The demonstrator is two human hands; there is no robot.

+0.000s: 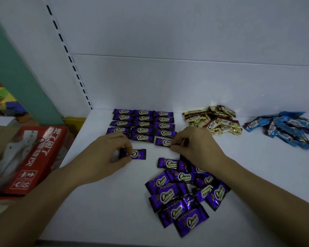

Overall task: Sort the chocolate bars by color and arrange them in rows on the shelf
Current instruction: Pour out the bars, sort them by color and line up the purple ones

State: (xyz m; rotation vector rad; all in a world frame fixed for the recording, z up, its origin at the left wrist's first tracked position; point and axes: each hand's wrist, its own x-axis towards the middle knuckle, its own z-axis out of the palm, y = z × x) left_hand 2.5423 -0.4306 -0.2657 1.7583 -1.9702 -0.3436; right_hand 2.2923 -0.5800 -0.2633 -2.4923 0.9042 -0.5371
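Rows of purple bars [143, 124] lie unfinished on the shelf [96, 202]. Left hand [107, 154] fingers pinch a loose purple bar [138, 154]; right hand [196, 145] fingers pinch the front-row bar [162, 142]. Next, probably, both bars need squaring into line.

head-worn view, angled down, shelf [103, 202] close

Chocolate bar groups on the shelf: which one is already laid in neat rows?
The purple group at the back left, lying flat in straight rows. The gold pile, the blue pile and the purple heap in front are loose and overlapping.
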